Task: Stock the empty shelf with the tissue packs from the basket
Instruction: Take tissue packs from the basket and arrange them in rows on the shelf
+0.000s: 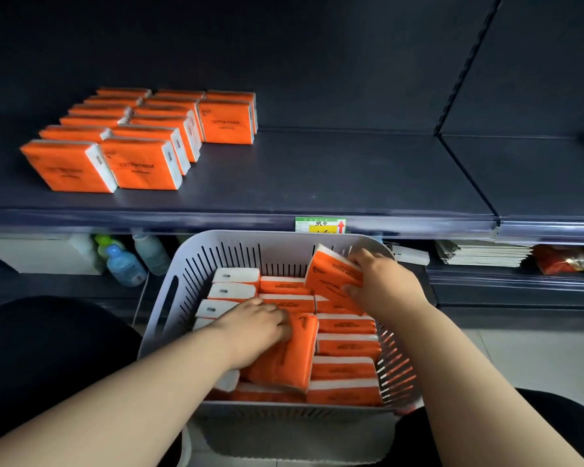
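Both hands are down in the pale slatted basket (199, 264), each closed on its own orange tissue pack. The left hand (257, 328) lies palm down with its fingers curled over the far end of the near pack (284, 362), which sits broad side up and slightly askew on top of the packs packed beneath it; whether the thumb is hooked under cannot be seen. The right hand (381, 284) grips the raised pack (331, 278) at the basket's far right corner, thumb against the lower edge and fingers wrapped over the upper edge, so the pack stands tilted up above its neighbours. The two hands are apart and do not touch. The rest of the basket packs (344, 348) stand on edge in rows around them. Above the basket, the dark shelf (317, 170) carries three rows of shelved packs (142, 136) at its left end, the right-hand row much shorter than the other two. A green and yellow price label (320, 225) is fixed to the shelf's front edge just behind the basket rim.
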Demonstrator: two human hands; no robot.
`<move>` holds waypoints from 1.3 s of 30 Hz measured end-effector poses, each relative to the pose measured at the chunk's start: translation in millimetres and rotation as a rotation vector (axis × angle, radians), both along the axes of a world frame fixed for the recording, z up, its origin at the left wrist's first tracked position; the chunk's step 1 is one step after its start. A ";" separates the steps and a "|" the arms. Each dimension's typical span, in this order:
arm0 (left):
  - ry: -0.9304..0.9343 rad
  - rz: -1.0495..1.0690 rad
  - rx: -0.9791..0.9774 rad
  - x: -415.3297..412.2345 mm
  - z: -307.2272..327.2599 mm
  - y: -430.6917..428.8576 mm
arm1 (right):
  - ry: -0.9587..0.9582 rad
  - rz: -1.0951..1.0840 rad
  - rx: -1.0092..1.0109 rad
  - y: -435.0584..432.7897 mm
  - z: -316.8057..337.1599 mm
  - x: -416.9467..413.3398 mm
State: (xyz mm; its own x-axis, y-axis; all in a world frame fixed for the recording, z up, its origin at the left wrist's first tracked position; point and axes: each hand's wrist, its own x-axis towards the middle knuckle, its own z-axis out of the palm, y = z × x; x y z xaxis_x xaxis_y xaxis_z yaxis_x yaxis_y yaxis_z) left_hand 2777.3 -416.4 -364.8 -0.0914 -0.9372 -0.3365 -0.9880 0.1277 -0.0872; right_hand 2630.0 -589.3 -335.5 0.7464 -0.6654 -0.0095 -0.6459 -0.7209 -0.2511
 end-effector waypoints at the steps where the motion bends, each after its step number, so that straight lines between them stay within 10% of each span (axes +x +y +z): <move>1: 0.007 -0.032 -0.025 -1.8 1.9 -4.7 | 0.006 0.001 -0.002 0.4 -0.6 0.1; 10: -0.355 -0.545 0.299 -37.9 -3.3 -51.3 | 0.101 -0.042 0.055 2.4 -7.1 -0.4; 17: -0.344 -0.520 0.097 -7.3 5.8 -46.8 | 0.115 -0.022 0.147 -0.6 -10.7 -0.9; 39: 0.420 0.614 -0.186 51.2 -0.7 -3.6 | 0.278 -0.020 0.208 7.7 -24.4 7.9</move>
